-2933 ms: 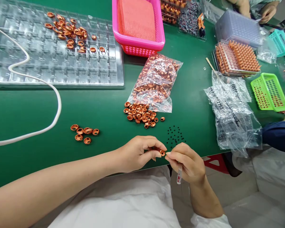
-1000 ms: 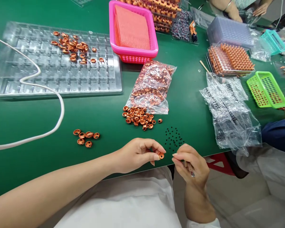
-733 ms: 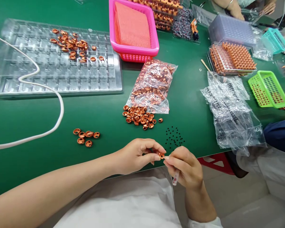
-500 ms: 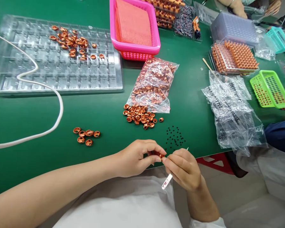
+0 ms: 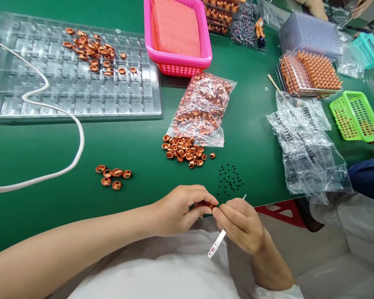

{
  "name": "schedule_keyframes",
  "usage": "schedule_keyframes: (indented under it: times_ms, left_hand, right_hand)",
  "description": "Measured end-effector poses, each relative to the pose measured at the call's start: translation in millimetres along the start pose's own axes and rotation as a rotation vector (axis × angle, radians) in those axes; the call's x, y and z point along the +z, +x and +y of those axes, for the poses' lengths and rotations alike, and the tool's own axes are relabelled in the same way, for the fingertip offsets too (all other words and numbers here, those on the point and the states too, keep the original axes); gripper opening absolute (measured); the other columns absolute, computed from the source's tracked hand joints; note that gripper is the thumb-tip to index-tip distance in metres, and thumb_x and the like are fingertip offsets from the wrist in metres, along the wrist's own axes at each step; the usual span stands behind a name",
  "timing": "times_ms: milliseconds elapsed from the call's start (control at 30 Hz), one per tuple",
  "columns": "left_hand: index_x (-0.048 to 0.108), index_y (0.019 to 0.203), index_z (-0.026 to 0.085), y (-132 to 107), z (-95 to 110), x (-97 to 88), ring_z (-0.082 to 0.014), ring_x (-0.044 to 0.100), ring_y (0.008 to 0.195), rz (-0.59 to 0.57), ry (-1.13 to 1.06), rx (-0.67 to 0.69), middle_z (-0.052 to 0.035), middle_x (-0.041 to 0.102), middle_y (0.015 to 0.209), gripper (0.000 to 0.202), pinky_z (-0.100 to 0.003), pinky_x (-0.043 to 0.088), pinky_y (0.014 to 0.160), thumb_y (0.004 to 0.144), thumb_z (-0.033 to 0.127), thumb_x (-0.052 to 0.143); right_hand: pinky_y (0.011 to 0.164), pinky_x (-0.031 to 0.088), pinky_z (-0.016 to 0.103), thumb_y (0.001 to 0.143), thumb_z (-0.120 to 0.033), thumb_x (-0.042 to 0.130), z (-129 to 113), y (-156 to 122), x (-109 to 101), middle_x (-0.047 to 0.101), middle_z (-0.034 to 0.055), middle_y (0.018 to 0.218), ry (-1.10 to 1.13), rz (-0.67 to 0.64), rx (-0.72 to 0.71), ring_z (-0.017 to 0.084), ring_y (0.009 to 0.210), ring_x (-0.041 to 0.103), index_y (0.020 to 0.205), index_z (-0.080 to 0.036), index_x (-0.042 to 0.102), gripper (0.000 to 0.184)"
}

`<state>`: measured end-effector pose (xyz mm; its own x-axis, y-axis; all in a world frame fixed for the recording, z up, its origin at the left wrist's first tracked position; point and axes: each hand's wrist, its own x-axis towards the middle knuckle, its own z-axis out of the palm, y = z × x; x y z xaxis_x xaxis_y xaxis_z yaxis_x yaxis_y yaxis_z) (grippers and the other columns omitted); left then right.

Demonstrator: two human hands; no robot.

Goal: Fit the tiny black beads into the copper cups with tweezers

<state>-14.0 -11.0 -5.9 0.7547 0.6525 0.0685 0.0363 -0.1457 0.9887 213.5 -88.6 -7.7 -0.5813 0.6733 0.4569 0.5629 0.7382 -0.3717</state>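
Note:
My left hand [image 5: 187, 209] pinches a small copper-coloured cup-shaped part [image 5: 211, 206] between thumb and fingertips; most of it is hidden. My right hand [image 5: 241, 224] meets it there, its fingertips touching the part. Across the right palm lie white tweezers [image 5: 217, 244], their flat, red-marked end toward my body and a thin tip poking out beyond the knuckles. Just past the hands, many tiny black pieces [image 5: 230, 178] are scattered on the green table [image 5: 137, 145]. A heap of loose copper-coloured cups [image 5: 183, 150] spills from a clear plastic bag [image 5: 202, 108].
Several more cups [image 5: 112, 174] sit in a group at left. Behind them are a clear plastic tray [image 5: 134, 97] with cups on it and a white cable [image 5: 77, 153]. Beyond stands a pink basket [image 5: 183, 62]. At right lie plastic bags [image 5: 311, 162] and a green basket [image 5: 355, 116].
The tweezers have shifted in my right hand, more of their flat end now showing toward my body. The part is turned and more covered by my fingers. The view has moved slightly.

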Motion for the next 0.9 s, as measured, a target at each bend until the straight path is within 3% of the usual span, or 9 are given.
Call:
schedule_keyframes:
  times_ms: [167,533,733,900]
  left_hand:
    - [0.074,0.103,0.01,-1.8,0.9,2.4,-0.0142,0.069,0.073,0.014,-0.01,-0.007,-0.0088,0.073,0.086,0.018,-0.021,0.056,0.067,0.095,0.012,0.058]
    - [0.073,0.102,0.013,-2.6,-0.1,2.3,-0.0149,0.07,0.074,-0.006,-0.019,-0.053,-0.0082,0.073,0.087,0.02,-0.023,0.056,0.067,0.096,0.014,0.055]
    - [0.074,0.102,0.015,0.8,6.3,-1.4,-0.0147,0.069,0.077,-0.054,0.101,-0.113,-0.0059,0.074,0.089,0.018,-0.022,0.054,0.07,0.094,0.012,0.057]
    - [0.074,0.099,0.016,1.5,21.7,-20.2,-0.0172,0.069,0.083,-0.113,0.331,-0.238,-0.0054,0.076,0.093,0.016,-0.025,0.053,0.073,0.093,0.012,0.059]
  right_hand:
    - [0.064,0.055,0.037,0.097,-0.01,0.052,0.6,-5.9,4.5,0.073,0.0101,0.1,0.058,-0.036,0.013,0.021,0.08,0.067,0.133,-0.012,0.06,0.038]
    - [0.066,0.053,0.036,0.093,-0.004,0.054,5.8,-1.6,6.8,0.07,0.014,0.095,0.071,-0.008,-0.055,0.022,0.082,0.061,0.124,-0.001,0.064,0.033]
    - [0.06,0.05,0.034,0.097,-0.009,0.053,9.1,7.6,9.5,0.069,0.0075,0.084,0.072,-0.06,-0.001,0.019,0.071,0.058,0.119,-0.012,0.063,0.025]
    - [0.062,0.049,0.03,0.098,-0.009,0.053,10.9,12.9,12.5,0.067,0.0045,0.084,0.116,-0.052,0.089,0.015,0.07,0.056,0.111,-0.017,0.063,0.018]
